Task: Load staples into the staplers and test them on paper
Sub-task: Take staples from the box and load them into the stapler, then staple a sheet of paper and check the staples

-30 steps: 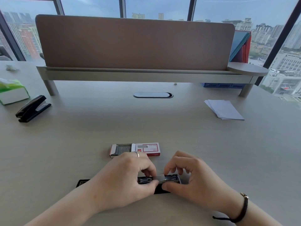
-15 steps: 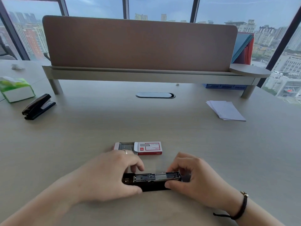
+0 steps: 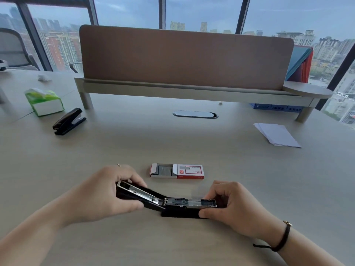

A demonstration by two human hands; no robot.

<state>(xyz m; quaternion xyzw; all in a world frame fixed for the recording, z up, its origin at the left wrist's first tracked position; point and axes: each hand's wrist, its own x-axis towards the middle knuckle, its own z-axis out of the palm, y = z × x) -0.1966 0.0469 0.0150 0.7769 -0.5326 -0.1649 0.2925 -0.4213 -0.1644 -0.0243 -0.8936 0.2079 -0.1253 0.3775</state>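
Two staplers are on the worktop. One closed stapler sits far left. The left hand and right hand each grip the open stapler in front. One staple box is behind it; one paper stack lies right.

Box label print — too small to read. Left hand covers the stapler lid's far end; right hand hides its front tip. Both forearms run off the bottom edge — chair cut at left.
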